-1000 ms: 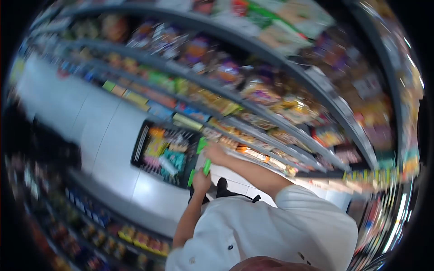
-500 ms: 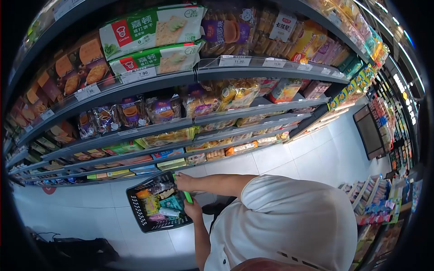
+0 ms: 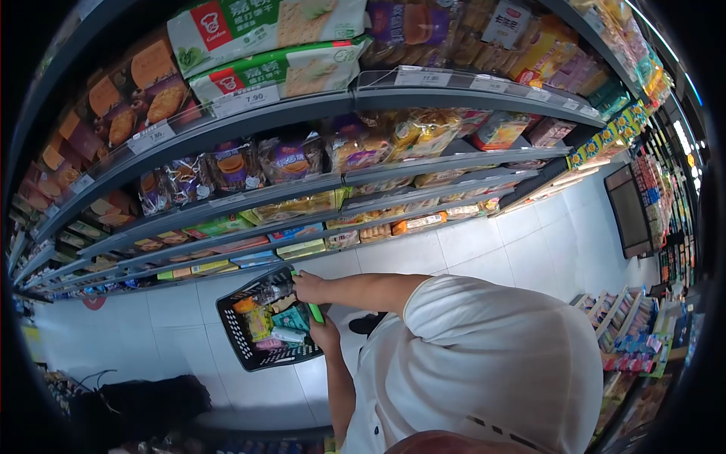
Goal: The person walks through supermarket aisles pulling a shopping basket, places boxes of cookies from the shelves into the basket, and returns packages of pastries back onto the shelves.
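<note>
Both my hands are closed on the bright green handle [image 3: 315,312] of a black shopping basket [image 3: 240,348]. My right hand [image 3: 308,287] grips the end nearer the shelves, and my left hand [image 3: 325,334] is wrapped round the other end. Inside the basket lie several packages, among them an orange pack [image 3: 244,305], a yellow bag [image 3: 260,324], a teal bag [image 3: 292,318], a pale, light-coloured pack [image 3: 290,335] and a pink pack [image 3: 270,343]. The basket hangs in front of my white shirt, above the tiled floor.
Long grey shelves [image 3: 265,200] of packaged biscuits and cakes run beside me, with green-and-white cracker packs [image 3: 280,72] near the top. Black material [image 3: 155,405] lies at lower left. A display rack [image 3: 624,318] stands at right on the pale floor [image 3: 522,246].
The view has shifted, so the shelves appear larger and farther right. The basket sits slightly higher in view. More of the black material shows at lower left. Both hands keep their hold.
</note>
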`<state>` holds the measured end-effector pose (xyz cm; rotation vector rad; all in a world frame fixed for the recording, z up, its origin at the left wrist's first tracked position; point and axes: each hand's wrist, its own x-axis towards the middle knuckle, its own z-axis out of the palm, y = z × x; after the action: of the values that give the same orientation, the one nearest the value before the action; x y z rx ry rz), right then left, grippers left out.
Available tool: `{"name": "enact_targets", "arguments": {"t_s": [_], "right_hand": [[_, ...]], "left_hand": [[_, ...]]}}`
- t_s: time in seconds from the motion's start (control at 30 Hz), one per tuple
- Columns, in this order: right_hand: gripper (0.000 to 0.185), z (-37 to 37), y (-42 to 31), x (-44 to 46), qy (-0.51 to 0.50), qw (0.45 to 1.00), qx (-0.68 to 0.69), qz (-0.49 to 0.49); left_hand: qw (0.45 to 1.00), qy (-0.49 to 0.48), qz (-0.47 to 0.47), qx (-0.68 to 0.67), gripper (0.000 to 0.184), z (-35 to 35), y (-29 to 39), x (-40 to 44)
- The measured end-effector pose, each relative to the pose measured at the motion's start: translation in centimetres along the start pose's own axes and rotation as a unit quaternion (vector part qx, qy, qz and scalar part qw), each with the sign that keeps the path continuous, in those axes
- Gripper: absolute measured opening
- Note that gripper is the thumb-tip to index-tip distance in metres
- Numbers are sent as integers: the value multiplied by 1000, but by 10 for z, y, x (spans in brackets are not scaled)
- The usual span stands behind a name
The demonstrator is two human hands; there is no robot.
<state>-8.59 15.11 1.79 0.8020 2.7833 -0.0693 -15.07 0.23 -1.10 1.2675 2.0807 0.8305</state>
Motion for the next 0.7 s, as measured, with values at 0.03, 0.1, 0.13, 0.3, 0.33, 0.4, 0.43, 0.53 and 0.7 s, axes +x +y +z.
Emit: {"name": "enact_targets", "arguments": {"t_s": [0.03,0.1,0.13,0.3,0.33,0.4,0.43,0.53,0.7], "right_hand": [[14,3,0,4,27,1000,-4,5],[15,-1,3,11,13,1000,5,-12],[15,-4,5,14,0,1000,10,-20],[10,24,15,48,80,987,103,-89],[12,35,14,64,53,989,86,-112],[10,21,18,72,66,983,37,-168],[13,18,20,76,64,982,59,-168],[20,13,29,83,29,974,36,-221],[18,-24,35,95,-70,938,-6,-339]], "left_hand": [[1000,3,-8,3,26,-1,3,1],[1000,-5,-20,-19,25,-2,2,6],[999,1,-29,-15,25,-2,1,8],[998,0,-59,-12,23,0,-15,26],[996,-13,-92,9,25,-4,-16,30],[995,11,-95,7,28,-6,-25,36],[992,15,-119,32,31,-5,-28,38],[990,30,-133,42,40,4,-27,38],[975,59,-207,54,20,-2,-2,35]]}}
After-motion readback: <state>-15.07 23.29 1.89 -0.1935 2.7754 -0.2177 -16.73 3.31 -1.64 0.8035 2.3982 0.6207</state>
